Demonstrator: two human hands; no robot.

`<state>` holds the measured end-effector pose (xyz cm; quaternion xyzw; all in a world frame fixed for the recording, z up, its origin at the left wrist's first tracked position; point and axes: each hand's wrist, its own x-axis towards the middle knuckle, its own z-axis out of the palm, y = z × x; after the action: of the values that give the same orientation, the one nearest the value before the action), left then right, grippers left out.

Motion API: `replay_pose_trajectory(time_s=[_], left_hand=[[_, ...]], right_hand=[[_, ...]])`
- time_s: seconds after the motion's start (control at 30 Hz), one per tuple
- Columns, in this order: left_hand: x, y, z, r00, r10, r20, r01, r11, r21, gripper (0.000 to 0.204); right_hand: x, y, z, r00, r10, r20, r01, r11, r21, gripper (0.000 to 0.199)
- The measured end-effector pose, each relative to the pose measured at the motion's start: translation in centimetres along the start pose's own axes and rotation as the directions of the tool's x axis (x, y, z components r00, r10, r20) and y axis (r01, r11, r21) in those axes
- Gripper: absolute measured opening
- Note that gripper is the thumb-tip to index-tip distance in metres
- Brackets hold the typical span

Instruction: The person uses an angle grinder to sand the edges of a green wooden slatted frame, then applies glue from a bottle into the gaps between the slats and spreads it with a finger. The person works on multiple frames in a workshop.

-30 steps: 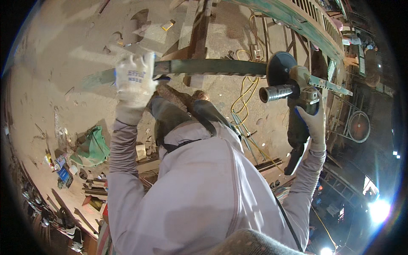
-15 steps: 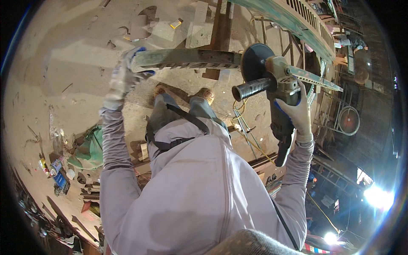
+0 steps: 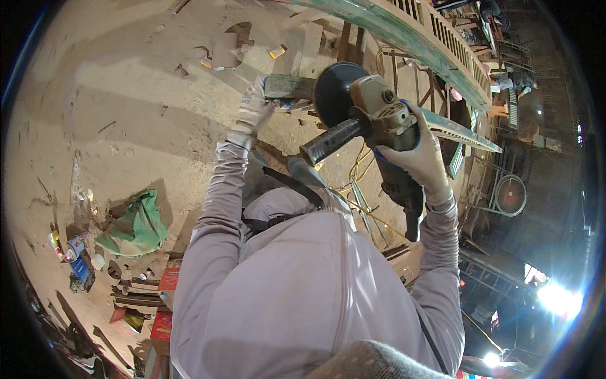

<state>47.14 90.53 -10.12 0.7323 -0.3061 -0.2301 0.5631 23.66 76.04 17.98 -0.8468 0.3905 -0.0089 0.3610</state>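
My right hand, in a white glove, grips the body of a large angle grinder with a black disc and a black side handle. The disc sits against a long green-painted metal bar. My left hand, also gloved, holds that bar just left of the disc. The bar runs on to the right behind the grinder. My grey long sleeves and torso fill the lower middle of the view.
A sandy dirt floor with scraps and cardboard lies to the left. A green cloth and cans lie lower left. A long green metal frame and a standing fan are on the right. Yellow cable runs below the grinder.
The view swung, and the grinder and bar now sit closer and more central. My left hand slid along the bar nearer the disc; my right hand kept hold of the grinder.
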Motion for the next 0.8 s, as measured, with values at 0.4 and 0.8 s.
replay_pose_trajectory(time_s=[0.4,0.8], left_hand=[[0.8,-1.8,0.9,0.989,0.130,-0.072,-0.113,0.972,0.207,0.043],[0.5,-1.5,1.2,0.989,0.121,-0.082,-0.096,0.963,0.253,0.047]], right_hand=[[1.7,-5.3,3.6,0.989,-0.058,0.134,0.083,0.979,-0.186,0.092],[1.2,-4.8,3.4,0.992,-0.036,0.121,0.041,0.998,-0.043,0.093]])
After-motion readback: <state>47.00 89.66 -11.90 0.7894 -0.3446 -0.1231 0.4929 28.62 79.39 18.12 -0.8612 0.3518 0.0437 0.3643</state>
